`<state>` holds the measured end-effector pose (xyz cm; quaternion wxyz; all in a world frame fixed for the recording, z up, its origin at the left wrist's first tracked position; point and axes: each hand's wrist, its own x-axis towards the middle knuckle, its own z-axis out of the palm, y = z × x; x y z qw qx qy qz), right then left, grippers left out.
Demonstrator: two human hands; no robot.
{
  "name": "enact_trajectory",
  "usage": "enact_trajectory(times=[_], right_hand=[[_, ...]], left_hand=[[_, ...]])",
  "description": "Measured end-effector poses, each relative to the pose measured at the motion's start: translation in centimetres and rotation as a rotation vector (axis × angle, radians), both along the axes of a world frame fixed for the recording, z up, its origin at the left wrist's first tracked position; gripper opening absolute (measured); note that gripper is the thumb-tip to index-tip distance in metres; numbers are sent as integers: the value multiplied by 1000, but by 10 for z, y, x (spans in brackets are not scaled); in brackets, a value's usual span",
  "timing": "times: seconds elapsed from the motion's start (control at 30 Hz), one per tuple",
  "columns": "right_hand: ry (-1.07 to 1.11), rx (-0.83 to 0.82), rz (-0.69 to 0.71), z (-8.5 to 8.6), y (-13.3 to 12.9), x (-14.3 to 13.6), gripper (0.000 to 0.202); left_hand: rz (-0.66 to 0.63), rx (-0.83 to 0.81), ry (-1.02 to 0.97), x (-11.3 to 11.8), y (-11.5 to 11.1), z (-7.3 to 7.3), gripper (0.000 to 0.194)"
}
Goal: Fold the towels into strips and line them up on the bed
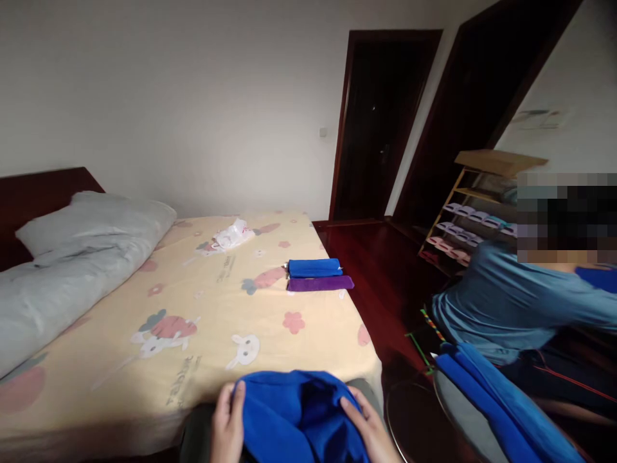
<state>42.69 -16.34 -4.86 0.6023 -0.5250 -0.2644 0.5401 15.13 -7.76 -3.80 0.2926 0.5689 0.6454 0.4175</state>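
Note:
A bright blue cloth (289, 418) is bunched over my lap at the bottom of the head view, with dark folds in its middle. My left hand (228, 421) grips its left edge, thumb on top. At the right edge, my right hand (364, 418) holds the same cloth between thumb and fingers. Its lower part runs out of view, and I cannot tell what kind of article it is. Ahead on the bed lie a folded blue bundle (315, 267) and a flat purple bundle (321, 283), side by side near the right edge.
The bed (207, 334) has a rabbit-print sheet, a white plastic bag (234, 235) and a grey quilt (96, 257). At right a person in a blue shirt (515, 302) sits beside more blue cloth (496, 399). A shoe rack (460, 191) stands behind.

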Motion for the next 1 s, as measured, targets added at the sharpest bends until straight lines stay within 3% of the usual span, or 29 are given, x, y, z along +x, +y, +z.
enact_trajectory(times=[0.1,0.2,0.3,0.43,0.53,0.73,0.87,1.0], right_hand=[[-230,49,21,4,-3,35,44],[-483,70,41,6,-7,60,41],[-747,81,101,11,-12,80,35],[-1088,131,148,23,-22,107,26],[-1281,238,102,35,-29,120,25],[-1512,372,-167,56,-38,132,24],[-1584,402,-278,64,-42,138,27],[-1637,409,-369,69,-47,143,29]], left_hand=[[16,31,-144,-27,13,11,57],[-193,-21,-118,-43,14,13,51],[-424,-110,136,-56,10,15,44],[-541,-18,504,-81,14,25,34],[-548,240,628,-105,23,34,31],[-451,823,933,-140,33,51,33],[-316,948,1084,-152,34,59,41],[-336,953,1019,-159,43,55,36]])
